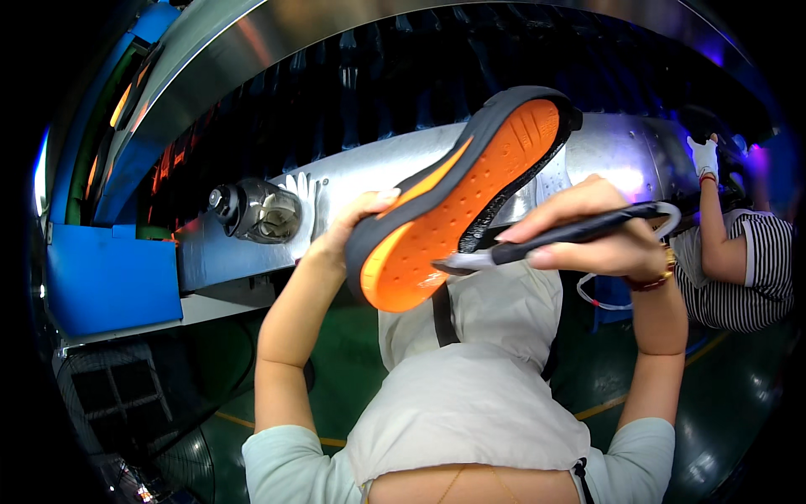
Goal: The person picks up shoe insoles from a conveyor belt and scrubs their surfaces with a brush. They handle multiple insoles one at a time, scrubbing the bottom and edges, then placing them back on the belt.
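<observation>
An orange shoe sole (457, 197) with a black rim is tilted up in front of me, its toe end pointing to the far right. My left hand (357, 220) grips its left edge near the rounded near end, fingers partly hidden behind it. In my right hand (598, 231) is a brush (571, 235) with a thick black handle and a tube looping off its back end. The brush's bristles touch the orange inner face at the near end, where the surface looks wet and shiny. Along the sole's right inner wall runs a glossy black band.
A metal bench (336, 181) runs across in front. On its left lie a clear bottle with a black cap (267, 212) and a white glove (304, 202). Blue machinery (113, 277) stands at the left. A co-worker in stripes (739, 269) works at the right; a fan (126, 403) is lower left.
</observation>
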Tool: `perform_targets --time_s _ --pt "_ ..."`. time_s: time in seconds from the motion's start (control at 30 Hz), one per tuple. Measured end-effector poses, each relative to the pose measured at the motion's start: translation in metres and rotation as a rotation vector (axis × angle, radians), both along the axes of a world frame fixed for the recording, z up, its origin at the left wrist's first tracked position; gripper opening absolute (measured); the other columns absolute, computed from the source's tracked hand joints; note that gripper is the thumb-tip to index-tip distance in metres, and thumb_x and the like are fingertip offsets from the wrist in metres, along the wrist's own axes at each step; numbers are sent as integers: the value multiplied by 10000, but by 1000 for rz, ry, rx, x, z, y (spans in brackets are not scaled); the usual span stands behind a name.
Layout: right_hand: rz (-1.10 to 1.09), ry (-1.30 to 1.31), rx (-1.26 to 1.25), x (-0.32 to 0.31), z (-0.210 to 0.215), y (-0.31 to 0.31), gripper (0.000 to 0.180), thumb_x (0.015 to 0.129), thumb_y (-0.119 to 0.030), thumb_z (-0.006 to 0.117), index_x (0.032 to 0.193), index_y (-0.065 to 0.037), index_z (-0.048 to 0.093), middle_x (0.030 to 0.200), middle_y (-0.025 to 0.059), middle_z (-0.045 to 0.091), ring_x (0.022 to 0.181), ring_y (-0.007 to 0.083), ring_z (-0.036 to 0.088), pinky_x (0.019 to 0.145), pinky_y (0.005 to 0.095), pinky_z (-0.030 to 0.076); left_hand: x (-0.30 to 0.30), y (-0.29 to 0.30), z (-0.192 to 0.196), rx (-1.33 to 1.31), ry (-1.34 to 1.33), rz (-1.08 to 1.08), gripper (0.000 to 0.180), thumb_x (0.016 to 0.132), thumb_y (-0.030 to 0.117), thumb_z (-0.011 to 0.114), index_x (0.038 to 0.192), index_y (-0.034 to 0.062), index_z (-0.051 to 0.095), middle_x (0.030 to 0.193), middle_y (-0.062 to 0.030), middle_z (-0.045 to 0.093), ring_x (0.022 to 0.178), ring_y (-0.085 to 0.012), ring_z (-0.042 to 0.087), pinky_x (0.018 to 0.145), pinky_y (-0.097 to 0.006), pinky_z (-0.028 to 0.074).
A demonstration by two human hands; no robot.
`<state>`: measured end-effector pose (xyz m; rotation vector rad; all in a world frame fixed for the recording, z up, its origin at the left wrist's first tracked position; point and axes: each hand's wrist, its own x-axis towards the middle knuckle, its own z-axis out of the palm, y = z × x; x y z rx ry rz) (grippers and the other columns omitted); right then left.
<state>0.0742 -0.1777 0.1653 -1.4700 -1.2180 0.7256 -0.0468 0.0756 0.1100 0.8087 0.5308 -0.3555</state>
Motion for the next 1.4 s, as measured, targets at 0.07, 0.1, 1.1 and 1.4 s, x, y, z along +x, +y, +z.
perform_targets --time_s 0.07,0.1,1.1,1.4 --pt "-126 -67 -40 -11 -5 18 134 752 -80 665 833 26 651 720 80 652 597 85 592 521 204 451 4 -8 4 168 -88 -93 366 803 321 539 980 4 580 850 -95 624 729 -129 592 685 -233 473" --pt "-209 110 -27 -16 -8 28 105 787 -82 629 768 21 634 665 47 625 569 77 579 505 198 446 7 -11 7 231 -165 -172 385 809 334 527 996 0 573 847 -99 621 722 -130 591 679 -232 475" --pt "-948 386 158 94 -130 58 279 854 -202 565 692 25 572 617 80 593 471 109 575 443 184 482 15 6 -59 -18 -235 14 389 828 290 509 1027 -39 563 929 -153 643 761 -182 647 676 -252 524" --pt "-717 418 112 -1 -120 56 190 819 -101 621 982 -3 619 840 12 625 703 40 542 612 184 434 15 0 -72 -210 -282 207 325 839 247 490 1020 -10 573 971 -141 644 815 -215 651 713 -288 531"
